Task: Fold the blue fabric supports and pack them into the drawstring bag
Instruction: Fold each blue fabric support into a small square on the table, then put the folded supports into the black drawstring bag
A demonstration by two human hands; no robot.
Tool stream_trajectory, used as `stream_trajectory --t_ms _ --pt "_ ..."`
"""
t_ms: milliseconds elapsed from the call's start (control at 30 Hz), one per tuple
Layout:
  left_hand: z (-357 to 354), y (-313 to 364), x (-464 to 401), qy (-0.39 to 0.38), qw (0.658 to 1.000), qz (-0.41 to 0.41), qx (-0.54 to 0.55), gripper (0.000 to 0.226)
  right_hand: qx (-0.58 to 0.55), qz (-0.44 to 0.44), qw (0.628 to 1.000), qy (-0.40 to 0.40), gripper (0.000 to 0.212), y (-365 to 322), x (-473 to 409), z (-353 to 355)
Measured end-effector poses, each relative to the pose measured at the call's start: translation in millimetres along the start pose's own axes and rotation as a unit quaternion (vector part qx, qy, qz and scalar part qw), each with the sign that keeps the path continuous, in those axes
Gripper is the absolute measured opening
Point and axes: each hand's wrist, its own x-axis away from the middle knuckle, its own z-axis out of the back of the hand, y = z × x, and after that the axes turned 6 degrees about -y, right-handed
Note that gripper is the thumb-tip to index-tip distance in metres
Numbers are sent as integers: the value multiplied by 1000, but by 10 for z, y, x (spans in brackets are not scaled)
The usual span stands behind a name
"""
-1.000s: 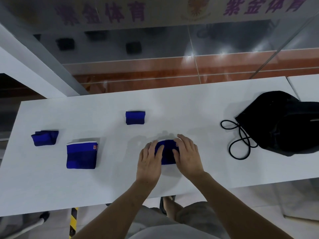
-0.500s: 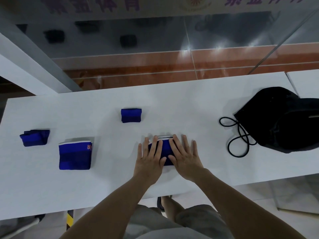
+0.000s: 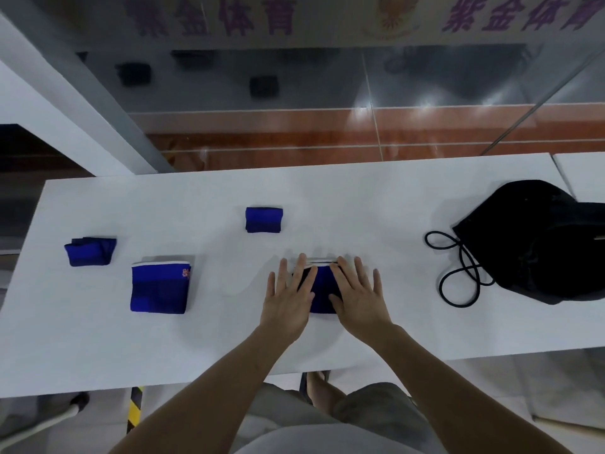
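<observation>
A folded blue fabric support (image 3: 322, 291) lies on the white table (image 3: 376, 204) near its front edge. My left hand (image 3: 289, 298) and my right hand (image 3: 358, 298) press flat on it with straight, spread fingers, one on each side. Three more blue supports lie folded: a large one with a white edge (image 3: 159, 284), a small one (image 3: 264, 219) farther back, and a loosely folded one (image 3: 90, 251) at far left. The black drawstring bag (image 3: 543, 240) sits at the right with its cord (image 3: 458, 270) looped toward the middle.
A glass wall stands behind the table's far edge. A second white table (image 3: 582, 168) adjoins at the far right. My knees and feet show below the front edge.
My fingers have straightened from curled over the support to flat and spread on it, with both hands a little farther apart, flattening the fold.
</observation>
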Motion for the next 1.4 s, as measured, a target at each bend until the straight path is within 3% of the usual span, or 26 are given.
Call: stream_trajectory --t_ms 133,267,367,600,733,900,1200,1400 --pt "136 -64 42 46 992 60 104 52 -35 42 994 94 43 -189 -110 88" --pt "308 -203 14 97 974 116 171 50 -101 67 985 120 42 -457 -353 167" --pt "426 -405 -34 133 961 138 200 40 -133 80 983 93 37 -630 -576 265" --pt "621 -908 -299 101 939 209 254 41 -154 88 980 93 34 -857 -1259 407" --pt "623 -1017 -377 88 931 230 269 41 -151 57 984 80 48 -966 -1615 514" --pt "635 -1065 -387 87 925 238 284 43 -70 39 996 26 59 -1096 -1897 547" --pt "744 -1206 -137 108 909 232 328 41 -47 4 999 22 48 -1377 -1852 456" --pt "858 -1614 118 107 909 214 341 37 -170 -13 985 14 32 -1779 -1754 476"
